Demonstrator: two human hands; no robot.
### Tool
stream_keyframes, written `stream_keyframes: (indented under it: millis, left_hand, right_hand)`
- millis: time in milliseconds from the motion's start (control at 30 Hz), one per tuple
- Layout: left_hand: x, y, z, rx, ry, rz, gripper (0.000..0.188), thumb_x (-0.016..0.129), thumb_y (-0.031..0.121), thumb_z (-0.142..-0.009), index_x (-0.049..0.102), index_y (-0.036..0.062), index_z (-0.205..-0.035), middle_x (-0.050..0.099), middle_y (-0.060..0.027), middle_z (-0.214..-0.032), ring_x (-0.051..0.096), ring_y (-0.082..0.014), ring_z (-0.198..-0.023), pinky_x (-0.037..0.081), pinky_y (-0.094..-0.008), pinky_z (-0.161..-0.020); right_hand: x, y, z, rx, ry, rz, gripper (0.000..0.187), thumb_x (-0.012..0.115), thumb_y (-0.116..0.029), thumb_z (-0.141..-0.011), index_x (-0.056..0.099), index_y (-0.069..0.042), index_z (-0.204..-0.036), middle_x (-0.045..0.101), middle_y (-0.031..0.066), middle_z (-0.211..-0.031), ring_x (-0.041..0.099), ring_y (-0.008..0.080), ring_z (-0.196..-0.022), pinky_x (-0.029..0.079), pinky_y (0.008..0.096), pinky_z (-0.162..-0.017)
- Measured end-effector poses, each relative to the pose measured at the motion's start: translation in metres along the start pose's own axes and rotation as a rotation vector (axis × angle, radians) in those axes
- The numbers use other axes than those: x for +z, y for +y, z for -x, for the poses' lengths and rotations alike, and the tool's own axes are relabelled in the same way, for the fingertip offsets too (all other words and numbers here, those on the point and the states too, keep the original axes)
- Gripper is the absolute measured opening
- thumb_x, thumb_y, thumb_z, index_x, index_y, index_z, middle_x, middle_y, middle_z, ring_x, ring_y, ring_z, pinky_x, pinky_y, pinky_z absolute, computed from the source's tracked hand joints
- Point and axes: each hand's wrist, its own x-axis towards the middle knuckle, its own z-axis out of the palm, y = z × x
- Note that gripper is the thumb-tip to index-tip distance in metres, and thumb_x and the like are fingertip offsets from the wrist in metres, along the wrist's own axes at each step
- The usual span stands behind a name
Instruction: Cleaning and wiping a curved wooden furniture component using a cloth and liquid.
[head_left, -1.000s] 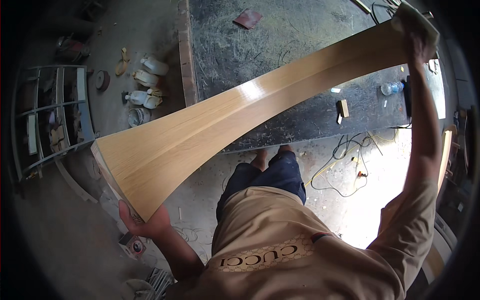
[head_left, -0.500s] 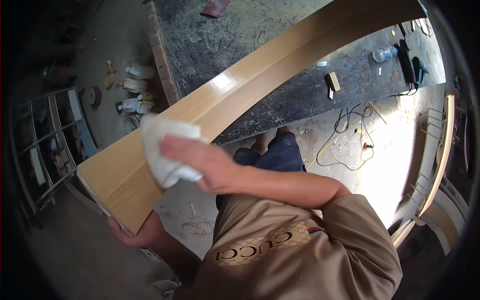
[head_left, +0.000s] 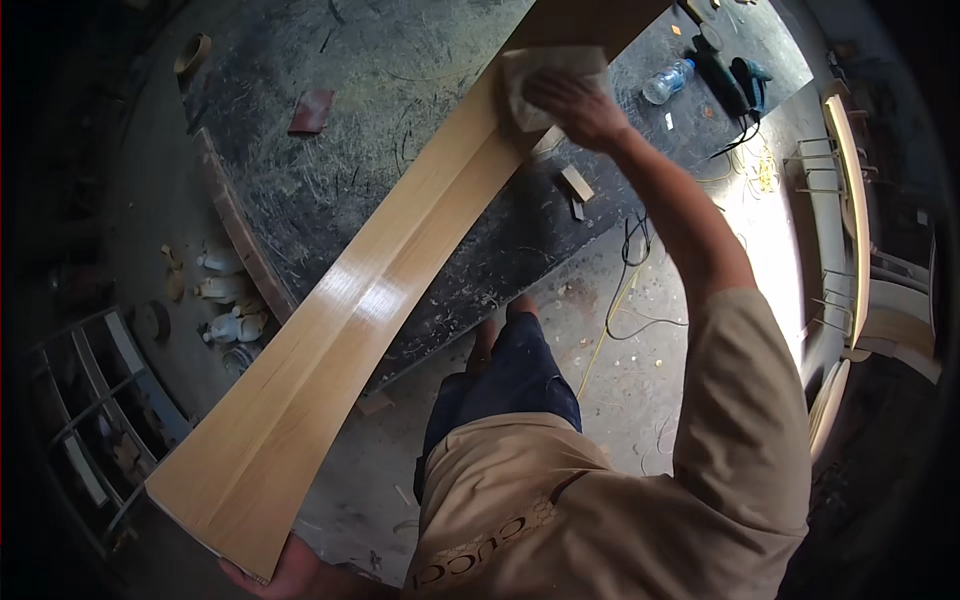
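Observation:
A long curved wooden board, pale with a shine near its middle, slants from the lower left up across the workbench. Its near-left end rests in my left hand, whose fingers curl around the lower edge and are partly hidden beneath. Toward the far end, my right hand presses a folded white cloth flat against the wood, fingers spread over it. My right arm is stretched out.
The dark scuffed workbench carries sandpaper, small wooden blocks, a plastic bottle and a power tool. Cables trail on the floor. White jugs stand left; a metal rack is beyond. Curved pieces lean right.
My right hand has swept the cloth from the near-left end up the board toward its far end. My left hand still holds the lower end, now lower in view.

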Motion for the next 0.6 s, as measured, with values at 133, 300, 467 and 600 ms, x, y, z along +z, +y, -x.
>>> stream_keyframes:
  millis: [133, 300, 467, 600]
  left_hand:
    - [-0.061, -0.070, -0.011, -0.066, -0.218, 0.153, 0.062, 0.046, 0.041, -0.111, 0.049, -0.0039, -0.153, 0.050, -0.0226, -0.158, 0.049, -0.0388, -0.145, 0.042, -0.0552, -0.118]
    - [0.014, 0.035, -0.003, -0.737, 0.157, 0.526, 0.064, 0.049, 0.042, -0.108, 0.048, -0.0009, -0.155, 0.053, -0.0196, -0.157, 0.052, -0.0361, -0.143, 0.042, -0.0533, -0.117]
    - [-0.016, -0.014, 0.003, -0.562, -0.019, 0.693, 0.064, 0.049, 0.042, -0.107, 0.048, -0.0003, -0.156, 0.053, -0.0184, -0.156, 0.053, -0.0344, -0.143, 0.042, -0.0516, -0.117]
    - [0.012, 0.057, -0.010, -0.843, 0.318, 0.693, 0.065, 0.054, 0.044, -0.105, 0.050, 0.0008, -0.153, 0.054, -0.0210, -0.154, 0.054, -0.0394, -0.140, 0.045, -0.0572, -0.115]
  right_hand:
    - [-0.178, 0.106, -0.043, -0.030, 0.228, 0.205, 0.038, 0.064, -0.012, -0.097, 0.070, -0.014, -0.134, 0.064, 0.0141, -0.146, 0.058, 0.0321, -0.139, 0.047, 0.0454, -0.116]
    - [-0.379, 0.214, -0.030, 0.287, 0.764, 0.645, 0.063, 0.055, 0.007, -0.084, 0.064, -0.013, -0.143, 0.064, 0.0156, -0.146, 0.050, 0.0396, -0.146, 0.040, 0.0478, -0.122]
    - [-0.404, 0.133, -0.068, 0.204, 0.920, 0.379, 0.064, 0.058, 0.012, -0.083, 0.059, -0.005, -0.145, 0.061, 0.0207, -0.149, 0.054, 0.0408, -0.143, 0.044, 0.0465, -0.119]
    - [-0.345, 0.055, -0.123, -0.168, 0.738, 0.377, 0.058, 0.073, -0.006, -0.086, 0.063, -0.007, -0.142, 0.061, 0.0165, -0.151, 0.054, 0.0359, -0.146, 0.045, 0.0492, -0.119]
